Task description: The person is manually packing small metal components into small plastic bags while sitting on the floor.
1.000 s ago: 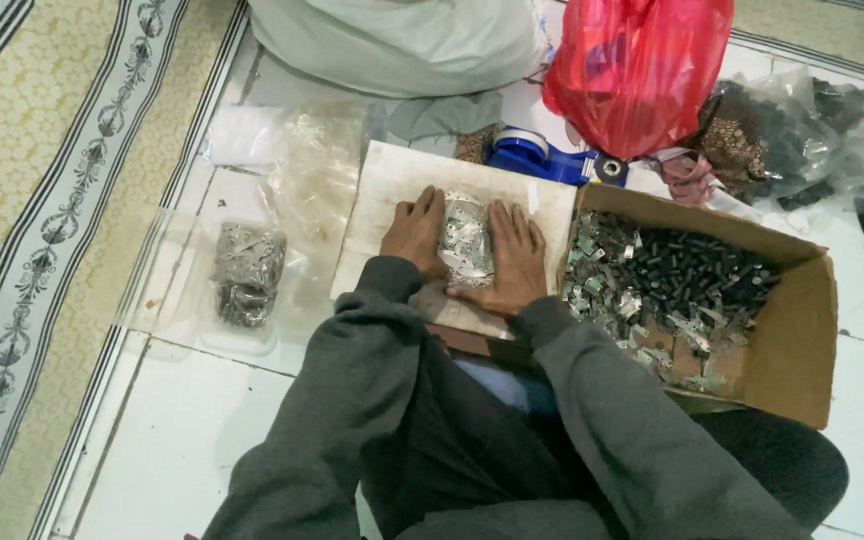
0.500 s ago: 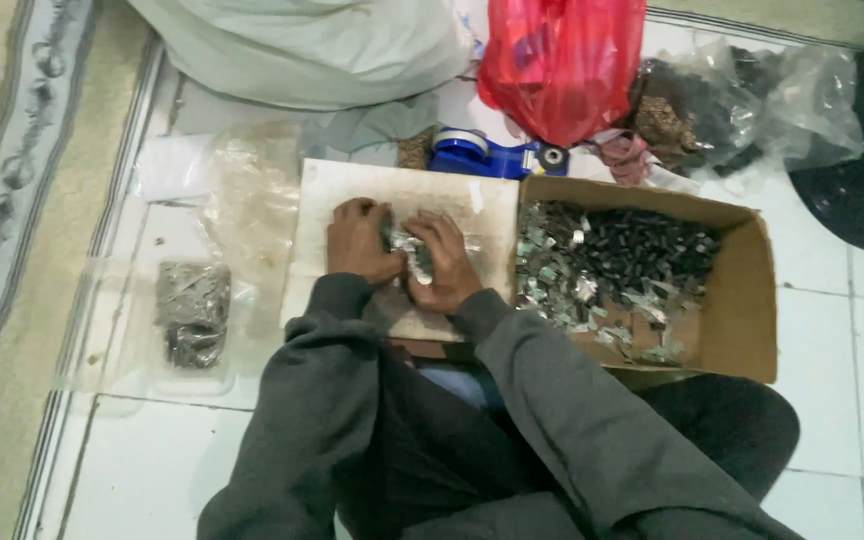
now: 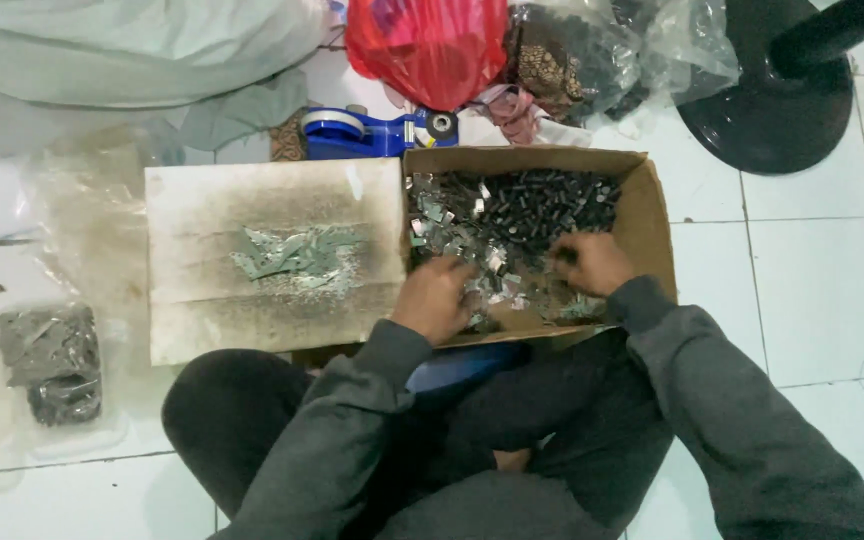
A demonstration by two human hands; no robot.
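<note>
Since the earlier frames, both hands had been moved off the flat cardboard sheet (image 3: pixel 272 255) and into the open cardboard box (image 3: pixel 652 215) to its right. The small packet formerly pressed between the hands was no longer held; a loose scatter of pale metal pieces (image 3: pixel 292 252) was left lying on the middle of the sheet. From this it was judged that one batch had been set down and that more parts were being gathered from the box.

The left hand (image 3: pixel 434 298) was placed at the near left of the box, fingers curled downward into the heap of small metal parts (image 3: pixel 522 225); whether parts were actually gripped could not be told. The right hand (image 3: pixel 592 262) was placed at the near middle of the box, loosely curled and touching the parts, its grasp likewise not discernible.

A filled clear bag of parts (image 3: pixel 50 360) lay on the tiled floor (image 3: pixel 812 290) at the far left, well apart from the hands. A blue tape dispenser (image 3: pixel 372 130) lay just beyond the box.
</note>
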